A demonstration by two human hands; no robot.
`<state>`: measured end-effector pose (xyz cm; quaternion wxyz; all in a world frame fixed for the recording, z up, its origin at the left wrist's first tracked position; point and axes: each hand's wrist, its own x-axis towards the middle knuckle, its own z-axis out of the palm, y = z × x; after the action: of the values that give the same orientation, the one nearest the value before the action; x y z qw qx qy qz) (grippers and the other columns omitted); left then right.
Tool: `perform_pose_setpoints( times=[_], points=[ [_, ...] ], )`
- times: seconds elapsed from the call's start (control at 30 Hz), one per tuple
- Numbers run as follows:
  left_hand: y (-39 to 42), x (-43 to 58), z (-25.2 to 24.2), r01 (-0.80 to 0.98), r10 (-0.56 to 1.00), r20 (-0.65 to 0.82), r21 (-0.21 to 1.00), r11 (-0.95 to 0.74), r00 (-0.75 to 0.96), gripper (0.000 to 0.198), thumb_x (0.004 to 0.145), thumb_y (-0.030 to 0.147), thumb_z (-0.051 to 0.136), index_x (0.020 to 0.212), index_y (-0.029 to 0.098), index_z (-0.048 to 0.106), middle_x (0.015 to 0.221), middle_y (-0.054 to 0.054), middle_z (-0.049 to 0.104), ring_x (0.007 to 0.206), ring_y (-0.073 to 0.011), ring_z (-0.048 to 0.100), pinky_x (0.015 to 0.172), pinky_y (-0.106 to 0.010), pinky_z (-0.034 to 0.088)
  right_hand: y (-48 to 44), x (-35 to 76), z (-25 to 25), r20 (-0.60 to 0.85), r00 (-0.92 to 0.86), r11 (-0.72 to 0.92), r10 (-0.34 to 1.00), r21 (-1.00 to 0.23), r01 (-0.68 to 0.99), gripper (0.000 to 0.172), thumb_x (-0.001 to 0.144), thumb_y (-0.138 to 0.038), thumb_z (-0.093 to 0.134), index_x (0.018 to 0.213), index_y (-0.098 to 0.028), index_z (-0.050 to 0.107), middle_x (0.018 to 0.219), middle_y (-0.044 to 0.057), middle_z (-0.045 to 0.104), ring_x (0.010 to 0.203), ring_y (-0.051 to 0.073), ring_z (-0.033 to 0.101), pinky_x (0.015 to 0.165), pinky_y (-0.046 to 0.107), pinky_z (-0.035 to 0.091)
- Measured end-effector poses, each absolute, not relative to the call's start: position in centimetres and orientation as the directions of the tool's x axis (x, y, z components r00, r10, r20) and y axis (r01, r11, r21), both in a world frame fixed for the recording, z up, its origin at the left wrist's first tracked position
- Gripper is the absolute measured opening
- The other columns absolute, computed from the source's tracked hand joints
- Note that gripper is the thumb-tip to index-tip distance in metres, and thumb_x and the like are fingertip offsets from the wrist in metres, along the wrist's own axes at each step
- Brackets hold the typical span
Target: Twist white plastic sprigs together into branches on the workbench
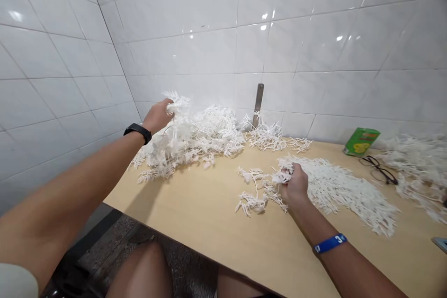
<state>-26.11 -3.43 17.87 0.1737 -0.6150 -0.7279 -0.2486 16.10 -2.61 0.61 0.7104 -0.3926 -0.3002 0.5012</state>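
Note:
My left hand (159, 114) is closed on a white branching plastic sprig (179, 101), lifted at the top of a large tangled white heap (209, 132) by the wall. Over the middle right of the table, my right hand (296, 181) grips a small bunch of white branching sprigs (284, 170). Several loose white sprigs (256, 200) lie just left of that hand. To its right spreads a flatter pile of white pieces (342, 188), laid mostly in one direction. My right fingertips are partly hidden by the bunch.
A metal ruler (258, 102) leans on the tiled wall, with a smaller white clump (267, 135) at its foot. At the right are a green box (361, 141), black-framed glasses (380, 170) and another white heap (419, 163). The wooden table's (209, 214) front edge runs above my knees.

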Motion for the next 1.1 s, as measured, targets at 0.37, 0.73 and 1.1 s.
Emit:
perform_pose_setpoints(
  times=[0.37,0.73,1.1],
  points=[
    [5.0,-25.8,22.0,0.925,0.596,0.718,0.360,0.124,-0.360,0.059,0.090,0.042,0.046,0.144,0.021,0.033,0.138,-0.015,0.046,0.122,-0.0282,0.049,0.102,-0.041,0.040,-5.2,12.2,-1.7,0.378,-0.360,0.494,0.853,-0.808,0.321,0.039,0.092,-0.040,0.042,0.061,-0.020,0.028,0.055,-0.005,0.029,0.053,0.010,0.030,0.052,0.025,0.024],
    [1.7,-25.1,15.6,0.974,0.932,0.288,0.025,0.224,-0.221,0.080,0.083,0.045,0.053,0.151,0.018,0.020,0.159,-0.017,0.017,0.144,-0.0384,0.017,0.111,-0.064,0.015,-5.9,12.4,-0.5,0.595,-0.345,0.682,0.726,-0.560,0.470,0.026,0.094,-0.030,0.042,0.071,-0.019,0.050,0.075,0.004,0.057,0.076,0.018,0.052,0.072,0.031,0.039],
    [-17.9,-7.7,4.5,0.585,0.930,0.337,0.787,-0.194,-0.145,0.043,0.090,0.042,0.049,0.131,0.027,0.051,0.143,-0.007,0.048,0.132,-0.0244,0.045,0.110,-0.045,0.038,-6.8,11.9,-0.1,0.664,-0.247,0.699,0.706,-0.597,0.394,0.021,0.095,-0.025,0.043,0.101,-0.019,0.062,0.114,0.011,0.063,0.110,0.023,0.056,0.097,0.041,0.044]
  ],
)
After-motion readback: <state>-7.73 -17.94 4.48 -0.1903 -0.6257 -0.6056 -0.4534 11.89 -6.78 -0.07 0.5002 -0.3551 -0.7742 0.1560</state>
